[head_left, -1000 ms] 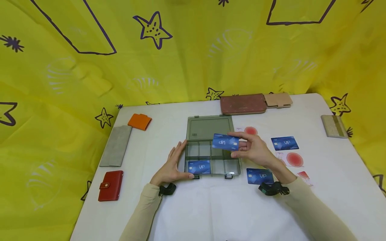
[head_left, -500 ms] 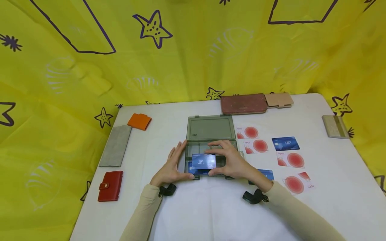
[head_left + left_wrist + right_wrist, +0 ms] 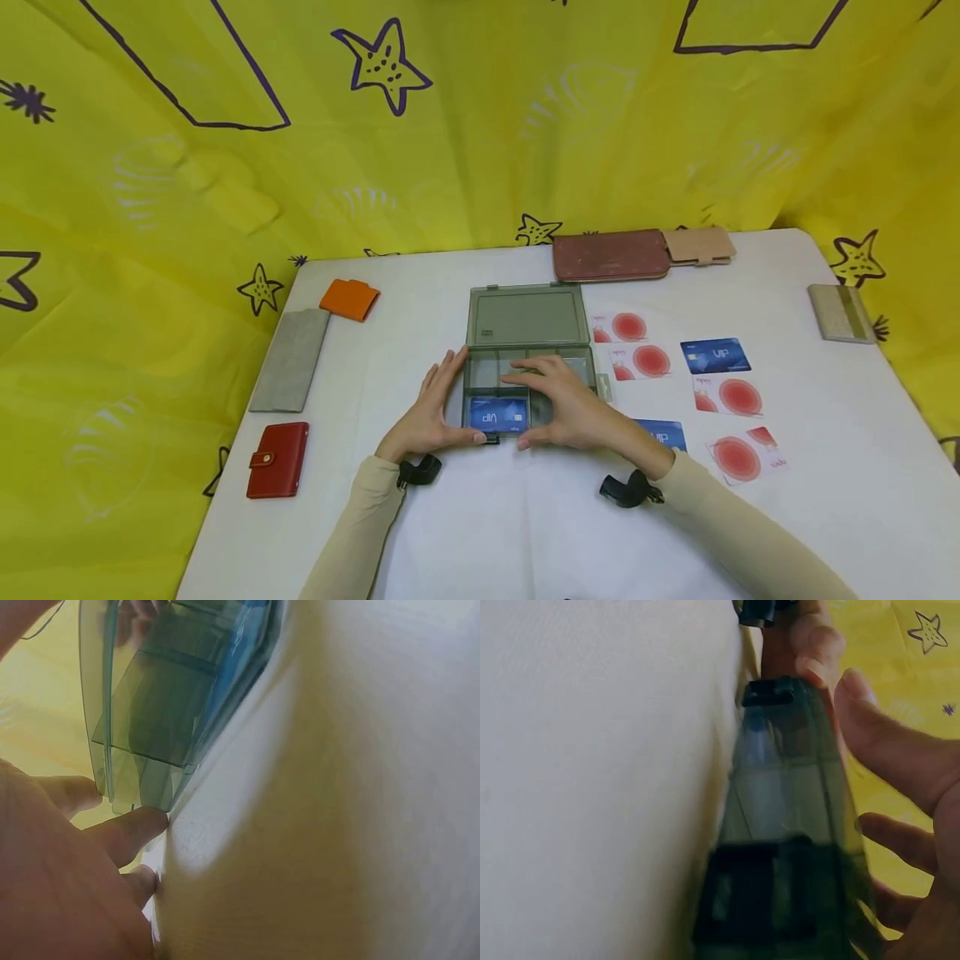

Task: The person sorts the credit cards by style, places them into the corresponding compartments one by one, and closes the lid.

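Observation:
A smoky clear plastic divider box (image 3: 528, 315) lies with its lid folded back. Blue VIP cards, the top one (image 3: 497, 415) upside down to the camera, lie in its front left compartment. My left hand (image 3: 429, 417) rests along the box's left side, fingertips at the wall and thumb at the front left corner. Over the front right part hovers my right hand (image 3: 573, 408), thumb and fingers spread apart with nothing between them. In the right wrist view its thumb (image 3: 889, 746) stands beside the box's front wall.
Right of the box lie red-and-white cards (image 3: 651, 362) and blue VIP cards (image 3: 715, 356). A maroon wallet (image 3: 611, 256) and a tan one (image 3: 700, 245) sit at the back. Orange (image 3: 349, 299), grey (image 3: 290, 360) and red (image 3: 277, 460) holders line the left; a beige holder (image 3: 840, 313) lies far right.
My right hand has carried a blue VIP card left to the front left compartment and let it go onto the card there. My left hand has stayed at the box.

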The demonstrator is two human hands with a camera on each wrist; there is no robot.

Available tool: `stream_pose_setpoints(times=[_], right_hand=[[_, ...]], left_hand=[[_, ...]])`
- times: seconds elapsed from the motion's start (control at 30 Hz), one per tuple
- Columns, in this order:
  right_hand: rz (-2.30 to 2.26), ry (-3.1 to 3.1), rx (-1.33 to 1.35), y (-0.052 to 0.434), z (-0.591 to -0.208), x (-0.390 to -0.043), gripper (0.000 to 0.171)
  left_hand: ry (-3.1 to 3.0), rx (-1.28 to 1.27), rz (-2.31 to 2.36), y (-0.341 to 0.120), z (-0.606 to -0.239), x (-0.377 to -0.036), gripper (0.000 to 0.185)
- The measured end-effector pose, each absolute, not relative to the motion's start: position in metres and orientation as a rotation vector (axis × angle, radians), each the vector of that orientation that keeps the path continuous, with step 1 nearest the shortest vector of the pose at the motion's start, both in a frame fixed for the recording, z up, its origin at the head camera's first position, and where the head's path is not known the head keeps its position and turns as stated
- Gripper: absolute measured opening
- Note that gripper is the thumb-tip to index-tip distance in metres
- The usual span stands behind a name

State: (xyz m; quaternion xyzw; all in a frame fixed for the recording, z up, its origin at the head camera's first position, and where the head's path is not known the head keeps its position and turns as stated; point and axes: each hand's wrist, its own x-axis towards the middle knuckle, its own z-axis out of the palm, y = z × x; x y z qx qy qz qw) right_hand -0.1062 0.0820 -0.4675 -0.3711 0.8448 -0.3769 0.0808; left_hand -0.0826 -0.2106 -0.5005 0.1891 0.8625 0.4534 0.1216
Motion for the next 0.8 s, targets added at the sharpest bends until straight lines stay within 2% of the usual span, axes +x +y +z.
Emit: stream_pose_setpoints(times=[0.23, 0.5, 0.7, 0.8], right_hand=[[-1.197, 2.648, -0.948, 0.145, -0.456, -0.104, 0.087], [-0.970, 2.684, -0.608, 0.227, -0.449, -0.084, 0.087], [-0.806, 2.689, -0.624, 0.245, -0.460, -0.068, 0.100], [-0.748, 2.724, -0.664, 0.244, -0.463, -0.063, 0.099]], left_hand=[[2.513, 0.528, 1.297, -0.208, -0.499, -0.083, 0.134], [2.499, 0.475, 1.302, -0.209, -0.495, -0.078, 0.134], [2.514, 0.484, 1.294, -0.210, -0.497, -0.078, 0.134], [2.519, 0.504, 1.297, -0.209, -0.498, -0.079, 0.134]])
